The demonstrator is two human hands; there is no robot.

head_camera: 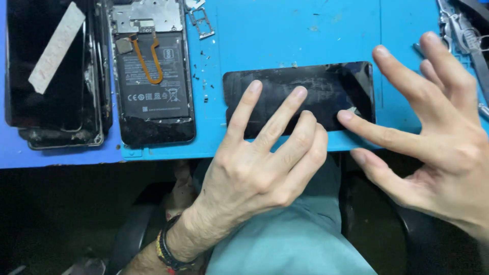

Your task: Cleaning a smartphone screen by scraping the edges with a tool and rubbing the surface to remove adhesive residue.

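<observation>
From the head camera we look down at a blue mat [285,35] on a table. A flat black screen [326,91] lies on the mat near its front edge, with its long side running left to right.

Our left hand [254,168] rests on the screen. Its fingers [247,104] are spread a little and lie flat on the dark glass. They press on top of it and do not wrap around it. We wear a dark band [168,252] with some colours on that wrist.

Our right hand [438,132] is wide open, with all its fingers fanned out. One fingertip [346,116] touches the screen near its right end. The other fingers stay up in the air, above the mat and past the table edge. This hand holds nothing.

To the left of the screen, well apart from it, lies an open phone [153,76] with its back off. We can see its dark battery and an orange strip on it. Further left sits a pile of black phone parts [51,81] with a pale strip of tape [56,48] across the top. Metal tools [463,30] lie at the far right corner. Little crumbs dot the mat near the open phone.
</observation>
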